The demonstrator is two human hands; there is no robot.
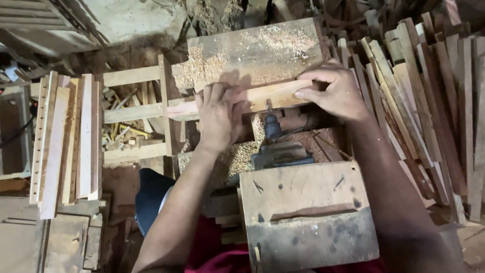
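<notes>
A long wooden slat (268,96) lies crosswise over a horizontal drill (272,126) mounted on a wooden bench. My left hand (218,115) presses down on the slat's left part, fingers curled over its top edge. My right hand (333,91) grips the slat's right end, thumb on the near face. The drill's chuck points up at the slat's near side between my hands. Behind the slat sits a flat board (252,50) strewn with sawdust.
A stack of drilled slats (65,136) lies at the left. Many loose slats (429,101) lean in a pile at the right. A worn wooden block (303,212) covers the drill's body close to me. Sawdust and offcuts (126,131) litter the frame below.
</notes>
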